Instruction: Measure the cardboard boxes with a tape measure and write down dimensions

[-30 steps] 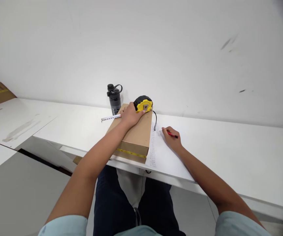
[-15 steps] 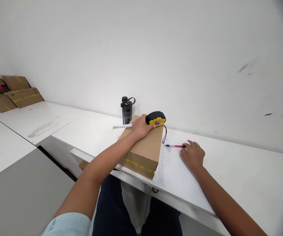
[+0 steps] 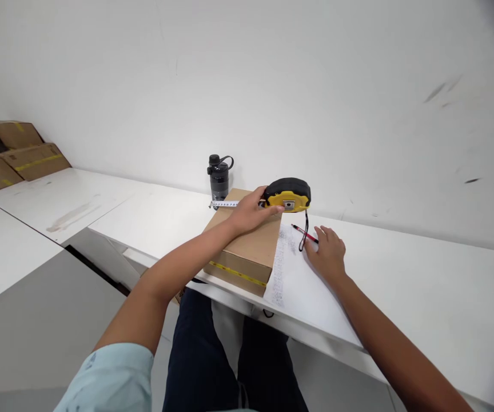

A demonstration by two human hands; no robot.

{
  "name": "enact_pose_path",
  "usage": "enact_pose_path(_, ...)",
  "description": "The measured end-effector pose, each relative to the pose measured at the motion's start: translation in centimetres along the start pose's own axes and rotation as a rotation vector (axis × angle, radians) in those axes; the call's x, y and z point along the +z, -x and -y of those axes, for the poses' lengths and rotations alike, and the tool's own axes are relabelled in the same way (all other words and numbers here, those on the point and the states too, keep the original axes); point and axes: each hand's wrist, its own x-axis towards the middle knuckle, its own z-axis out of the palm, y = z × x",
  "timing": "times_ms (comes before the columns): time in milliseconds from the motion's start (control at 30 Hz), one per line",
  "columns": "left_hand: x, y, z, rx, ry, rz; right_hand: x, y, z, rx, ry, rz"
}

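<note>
My left hand is closed on a yellow and black tape measure above a flat cardboard box. A short length of white blade sticks out to the left across the box's top. From the case hangs a black wrist strap. My right hand rests on a sheet of paper that carries handwriting. Its fingers are bent round the rear end of a red and black pen. The box seems to lie over the paper's left edge.
Behind the box, close to the wall, stands a dark drinking bottle. Several cardboard boxes are stacked at the far left of the white table. A gap between table sections opens at the left front.
My left hand has moved the tape measure right and turned its case, and the blade's end has followed to the right. In my right hand the pen now slants instead of lying level.
</note>
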Motion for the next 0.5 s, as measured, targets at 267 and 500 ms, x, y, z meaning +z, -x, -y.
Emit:
enact_pose_path(267,-0.1,0.0,0.5,-0.031,0.004,0.102,0.6,0.5,0.1,-0.013,0.014,0.038)
enact_pose_path(500,-0.1,0.7,-0.6,0.052,0.066,0.25,-0.3,0.2,0.4,-0.113,0.01,-0.023)
